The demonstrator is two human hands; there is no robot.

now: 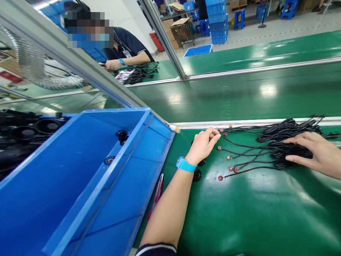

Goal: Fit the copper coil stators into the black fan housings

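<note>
Near the table's far edge, my left hand (204, 142) is closed in a pinch at the end of a thin black cable. Its fingertips partly hide that end. My right hand (317, 153) lies over a coiled bundle of black cables (278, 149), with the thumb on the near side and the fingers on the far side. Another coiled black bundle (279, 129) lies just behind it. Several cables run left from the bundles and end in small copper-and-red round parts (220, 178). Black round parts (197, 175) sit under and beside my left wrist.
A large blue bin (133, 170) stands at the left, with a few black parts (122, 137) on its ledge. Beside it lies a red pen-like tool (159, 192). Black housings (29, 133) fill the far left. A co-worker (130, 46) sits across, beyond a metal frame post (165, 39).
</note>
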